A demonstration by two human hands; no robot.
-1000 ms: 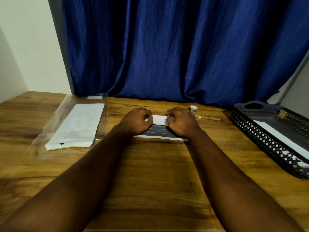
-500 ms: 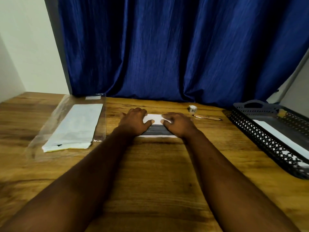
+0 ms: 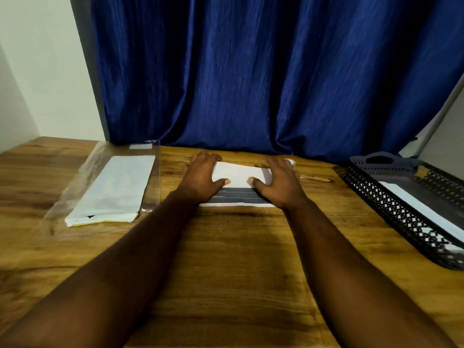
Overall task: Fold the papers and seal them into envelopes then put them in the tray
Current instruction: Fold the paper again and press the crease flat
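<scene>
One white envelope (image 3: 411,202) in black tray (image 3: 399,220)

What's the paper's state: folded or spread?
Folded: paper, white flap over dark band, pressed by left hand and right hand.

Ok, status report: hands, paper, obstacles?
Left hand, right hand open, flat on folded white paper. Not yet in black mesh tray. Wooden stick beside right hand.

Folded white paper (image 3: 237,175) lies flat centrally; envelope stack (image 3: 113,189) left, black tray (image 3: 391,209) right.
</scene>
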